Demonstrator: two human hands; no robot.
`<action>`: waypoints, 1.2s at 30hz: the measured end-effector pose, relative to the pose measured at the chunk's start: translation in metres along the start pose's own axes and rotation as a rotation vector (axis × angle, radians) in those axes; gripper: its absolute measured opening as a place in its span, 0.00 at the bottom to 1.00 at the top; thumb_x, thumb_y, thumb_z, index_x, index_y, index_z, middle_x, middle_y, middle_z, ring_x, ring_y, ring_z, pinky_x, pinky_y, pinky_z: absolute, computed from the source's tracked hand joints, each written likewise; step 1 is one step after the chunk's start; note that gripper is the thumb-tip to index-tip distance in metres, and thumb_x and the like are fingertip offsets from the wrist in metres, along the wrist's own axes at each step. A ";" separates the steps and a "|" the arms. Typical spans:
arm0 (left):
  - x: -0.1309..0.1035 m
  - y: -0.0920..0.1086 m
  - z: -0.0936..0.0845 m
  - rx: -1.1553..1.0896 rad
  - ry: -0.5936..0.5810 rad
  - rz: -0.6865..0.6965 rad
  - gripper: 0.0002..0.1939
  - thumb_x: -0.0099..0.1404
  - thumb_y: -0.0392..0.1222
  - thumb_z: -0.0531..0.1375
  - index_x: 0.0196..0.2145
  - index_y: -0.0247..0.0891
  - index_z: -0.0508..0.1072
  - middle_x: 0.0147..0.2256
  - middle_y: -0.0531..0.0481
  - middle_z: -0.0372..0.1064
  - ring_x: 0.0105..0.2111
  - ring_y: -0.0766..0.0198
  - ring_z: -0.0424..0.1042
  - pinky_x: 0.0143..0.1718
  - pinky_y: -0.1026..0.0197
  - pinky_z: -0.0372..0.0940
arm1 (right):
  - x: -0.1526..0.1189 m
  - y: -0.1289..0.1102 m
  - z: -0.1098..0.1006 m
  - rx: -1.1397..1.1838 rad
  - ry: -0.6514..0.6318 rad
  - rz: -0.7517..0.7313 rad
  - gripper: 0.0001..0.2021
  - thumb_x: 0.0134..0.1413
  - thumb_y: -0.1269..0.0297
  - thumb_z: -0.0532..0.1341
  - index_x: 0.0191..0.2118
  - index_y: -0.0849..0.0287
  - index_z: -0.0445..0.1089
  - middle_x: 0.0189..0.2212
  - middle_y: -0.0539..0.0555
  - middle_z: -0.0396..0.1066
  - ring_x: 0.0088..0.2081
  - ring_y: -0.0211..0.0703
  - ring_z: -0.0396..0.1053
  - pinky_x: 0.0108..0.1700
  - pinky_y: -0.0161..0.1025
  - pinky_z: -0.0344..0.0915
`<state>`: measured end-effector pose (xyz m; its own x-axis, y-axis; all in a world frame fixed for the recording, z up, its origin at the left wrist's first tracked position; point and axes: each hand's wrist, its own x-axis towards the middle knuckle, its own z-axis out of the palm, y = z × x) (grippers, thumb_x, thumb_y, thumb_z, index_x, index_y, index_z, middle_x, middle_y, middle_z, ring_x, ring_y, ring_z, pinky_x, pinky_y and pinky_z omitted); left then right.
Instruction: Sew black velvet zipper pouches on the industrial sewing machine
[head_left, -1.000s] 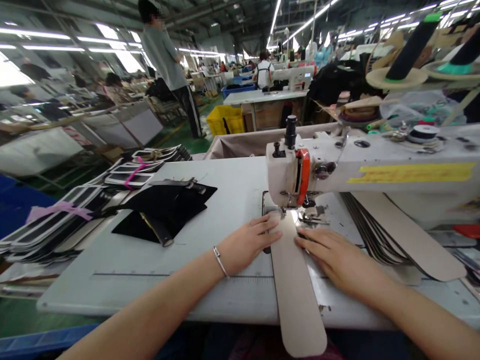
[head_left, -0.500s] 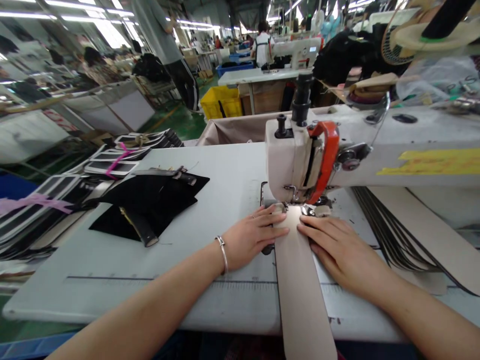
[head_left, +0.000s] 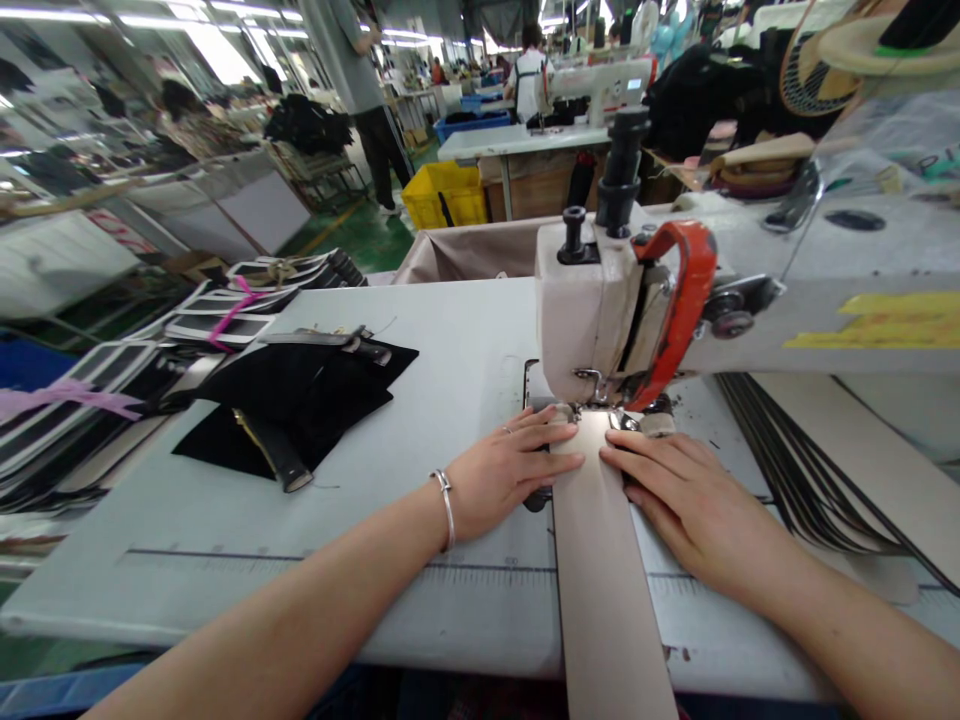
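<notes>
A long beige strip with dark edges [head_left: 604,580] runs from under the head of the white sewing machine [head_left: 574,320] over the table's front edge. My left hand [head_left: 506,470] lies flat on the strip's left edge near the presser foot, fingers stretched out; a silver bracelet circles that wrist. On the strip's right edge rests my right hand [head_left: 690,500], its fingers extended and its fingertips just in front of the metal guide [head_left: 624,421]. Neither hand is wrapped round the strip. The needle area is partly hidden by the machine head.
Right of the machine, several beige strips [head_left: 847,450] lie fanned out. Black fabric pieces with zippers [head_left: 300,390] lie on the white table [head_left: 465,350] at left. Tied bundles of strips [head_left: 97,400] stand beyond its left edge. A yellow crate [head_left: 446,195] and people are farther back.
The view has shifted slightly, so the machine appears farther right. Both hands stay on the strip in nearly the same place. The standing person at the back has changed leg position.
</notes>
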<state>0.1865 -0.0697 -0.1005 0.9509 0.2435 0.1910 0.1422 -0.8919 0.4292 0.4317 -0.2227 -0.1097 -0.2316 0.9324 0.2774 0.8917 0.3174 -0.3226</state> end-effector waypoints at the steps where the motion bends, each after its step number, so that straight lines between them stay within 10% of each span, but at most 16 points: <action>1: 0.000 0.000 0.001 -0.002 0.007 0.003 0.19 0.77 0.37 0.54 0.61 0.47 0.71 0.67 0.50 0.60 0.71 0.57 0.51 0.73 0.44 0.49 | 0.000 0.000 0.000 0.001 -0.001 -0.002 0.21 0.70 0.65 0.53 0.66 0.52 0.61 0.61 0.57 0.67 0.58 0.50 0.65 0.60 0.54 0.64; 17: -0.004 0.018 -0.007 0.096 -0.143 -0.029 0.20 0.77 0.40 0.53 0.64 0.42 0.68 0.68 0.48 0.58 0.72 0.57 0.49 0.74 0.50 0.47 | -0.009 0.015 0.015 -0.059 0.106 -0.073 0.24 0.68 0.60 0.54 0.67 0.49 0.62 0.61 0.54 0.69 0.58 0.54 0.68 0.60 0.57 0.64; 20: -0.035 0.014 -0.034 0.236 -0.169 -0.161 0.25 0.75 0.33 0.50 0.67 0.39 0.63 0.67 0.45 0.60 0.69 0.57 0.55 0.71 0.52 0.52 | -0.011 0.027 0.025 -0.073 0.158 -0.124 0.24 0.67 0.57 0.53 0.67 0.46 0.62 0.61 0.53 0.69 0.57 0.55 0.69 0.58 0.56 0.65; 26: -0.121 -0.044 -0.115 0.644 0.058 -0.971 0.28 0.68 0.29 0.53 0.65 0.30 0.64 0.66 0.36 0.61 0.67 0.52 0.60 0.70 0.48 0.52 | -0.015 0.040 0.042 -0.118 0.192 -0.163 0.25 0.67 0.54 0.53 0.68 0.45 0.61 0.62 0.52 0.68 0.58 0.57 0.69 0.58 0.59 0.64; 36: -0.143 -0.076 -0.174 0.743 0.188 -1.088 0.14 0.66 0.37 0.56 0.46 0.39 0.77 0.46 0.43 0.79 0.48 0.52 0.77 0.51 0.55 0.71 | -0.007 0.029 0.036 -0.238 0.241 -0.191 0.24 0.66 0.58 0.56 0.65 0.46 0.65 0.61 0.52 0.70 0.55 0.53 0.72 0.52 0.52 0.73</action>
<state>-0.0081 0.0295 -0.0070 0.2147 0.9552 0.2037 0.9730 -0.1912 -0.1291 0.4451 -0.2142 -0.1531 -0.3297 0.7838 0.5263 0.9132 0.4062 -0.0329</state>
